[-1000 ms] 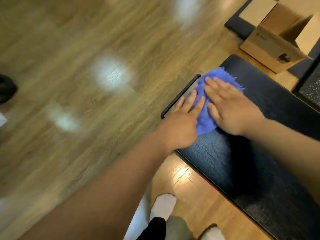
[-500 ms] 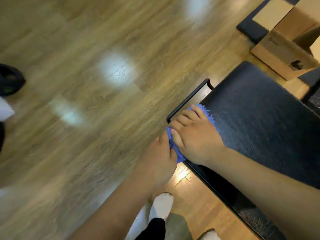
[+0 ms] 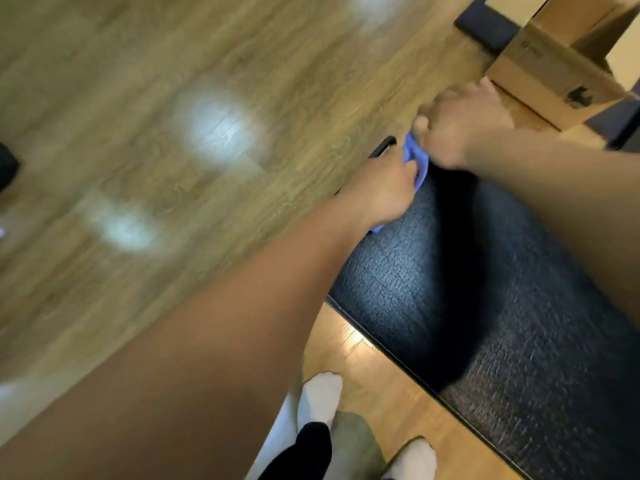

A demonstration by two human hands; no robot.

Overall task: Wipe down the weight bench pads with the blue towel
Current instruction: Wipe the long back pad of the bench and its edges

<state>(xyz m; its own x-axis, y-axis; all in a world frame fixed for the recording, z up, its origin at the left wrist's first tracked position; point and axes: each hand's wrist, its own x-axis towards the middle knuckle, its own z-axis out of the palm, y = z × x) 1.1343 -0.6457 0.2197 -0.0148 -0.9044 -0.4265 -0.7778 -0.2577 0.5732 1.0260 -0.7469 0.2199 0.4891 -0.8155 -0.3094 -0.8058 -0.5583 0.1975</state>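
Far corner of padded surface [image 3: 485,289]: right hand [image 3: 460,126] fingers curled, clamped on bunched blue towel [image 3: 414,157]; left hand [image 3: 381,188] fingers closed on it too (motion blur, detail soft).

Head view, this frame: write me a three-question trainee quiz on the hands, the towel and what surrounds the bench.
1. True or false: only the right hand holds the blue towel.
2. What stands beyond the far end of the bench pad? A) cardboard box B) dumbbell C) bucket
3. Fill in: the person wears white ____.

Key
1. False: the left hand holds it too, at the pad's far edge.
2. A.
3. socks.
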